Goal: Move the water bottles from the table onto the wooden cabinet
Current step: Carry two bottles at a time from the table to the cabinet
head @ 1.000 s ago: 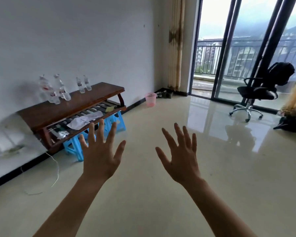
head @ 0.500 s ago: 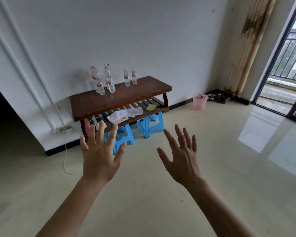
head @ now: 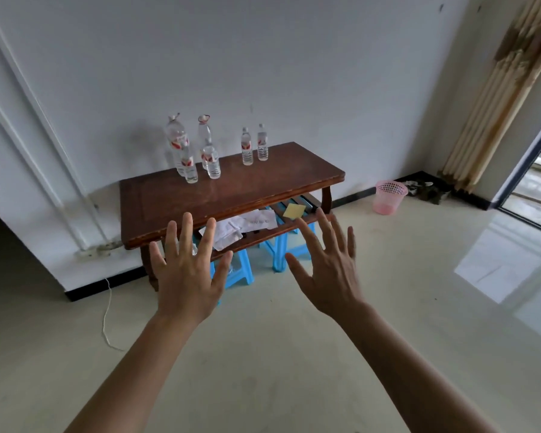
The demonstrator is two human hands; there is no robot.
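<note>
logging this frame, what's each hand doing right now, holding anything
Left hand: open, fingers spread, holding nothing.
Right hand: open, fingers spread, holding nothing.

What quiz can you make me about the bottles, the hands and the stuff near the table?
1. True or false: the left hand and the right hand hold water bottles.
2. The basket on the floor is: A green, B pink, C black.
3. Fill in: the stools under the table are ____.
Key: 1 false, both hands are empty and the water bottles stand on the table; 2 B; 3 blue.
</note>
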